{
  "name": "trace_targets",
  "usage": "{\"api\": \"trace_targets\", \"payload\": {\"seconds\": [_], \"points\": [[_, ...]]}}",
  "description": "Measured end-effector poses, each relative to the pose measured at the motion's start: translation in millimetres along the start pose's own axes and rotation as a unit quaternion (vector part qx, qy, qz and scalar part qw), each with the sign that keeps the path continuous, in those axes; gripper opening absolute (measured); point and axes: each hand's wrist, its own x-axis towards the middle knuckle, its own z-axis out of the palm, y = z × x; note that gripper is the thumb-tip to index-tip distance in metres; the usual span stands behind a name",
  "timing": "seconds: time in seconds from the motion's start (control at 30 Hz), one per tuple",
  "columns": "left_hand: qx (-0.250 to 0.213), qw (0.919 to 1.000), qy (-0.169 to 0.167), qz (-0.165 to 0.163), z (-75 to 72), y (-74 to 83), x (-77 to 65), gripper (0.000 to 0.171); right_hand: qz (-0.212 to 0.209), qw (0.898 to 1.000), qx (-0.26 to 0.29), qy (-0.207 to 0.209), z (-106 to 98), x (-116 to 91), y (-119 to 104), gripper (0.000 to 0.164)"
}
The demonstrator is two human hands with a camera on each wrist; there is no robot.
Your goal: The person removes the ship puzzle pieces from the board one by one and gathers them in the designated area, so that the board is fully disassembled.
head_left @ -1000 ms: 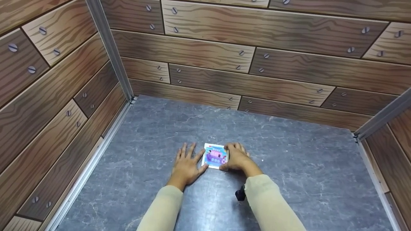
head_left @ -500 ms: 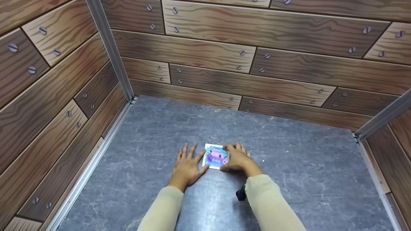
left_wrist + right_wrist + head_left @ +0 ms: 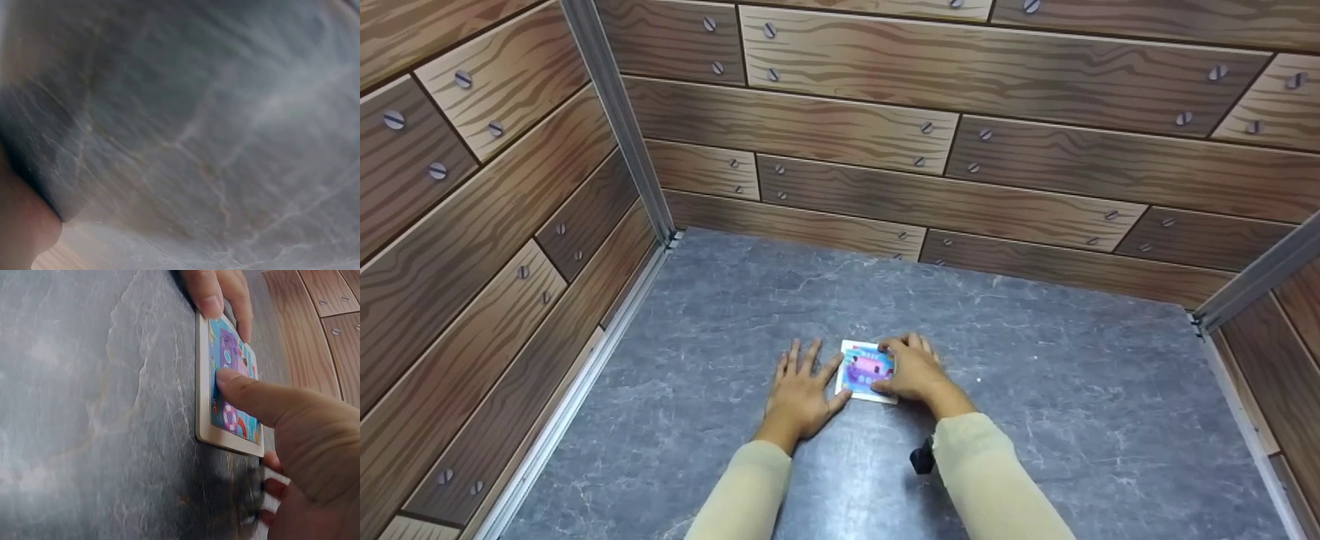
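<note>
"Shifting anything?"
"My right thumb [image 3: 242,390]: it's on the printed face [image 3: 229,417] now, inward of the picture board's [image 3: 861,369] near edge, so I'd judge I'm working the face."
"Where's the board?"
"On the grey marbled surface [image 3: 1072,420], between my hands."
"Their state?"
"Left hand [image 3: 799,397] spread, touching its edge; right hand [image 3: 913,371] bent over it, gripping or merely pressing, I can't tell."

The surface [image 3: 1087,420] was grey, marbled with thin pale veins, and a bright patch of light [image 3: 851,480] gleamed on its near part. A back wall [image 3: 930,142], left wall [image 3: 487,255] and right wall [image 3: 1290,330] rose around it, all in brown plank patterns. Metal posts [image 3: 619,112] stood in the far corners; metal rails [image 3: 572,397] edged both sides.
</note>
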Motion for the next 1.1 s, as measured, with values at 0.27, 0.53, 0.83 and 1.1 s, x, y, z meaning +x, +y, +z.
{"api": "trace_targets", "payload": {"seconds": [0.27,0.53,0.83,1.1], "points": [[0.002,1.0000,-0.006,-0.003,2.3,1.8,-0.6,0.075,-0.014,0.995,0.095,-0.016,9.8,2.5,11.0,0.066],[0.010,1.0000,-0.001,-0.001,3.1,0.3,0.0,0.076,0.008,0.994,0.106,-0.007,10.0,7.0,7.2,0.056],[0.009,0.9999,-0.002,-0.005,0.6,-0.4,0.6,0.076,0.004,0.995,0.102,0.003,14.7,9.6,5.1,0.055],[0.016,0.9999,0.005,0.001,2.1,-1.8,0.7,0.075,0.012,0.995,0.099,-0.001,13.3,9.9,2.9,0.055]]}}
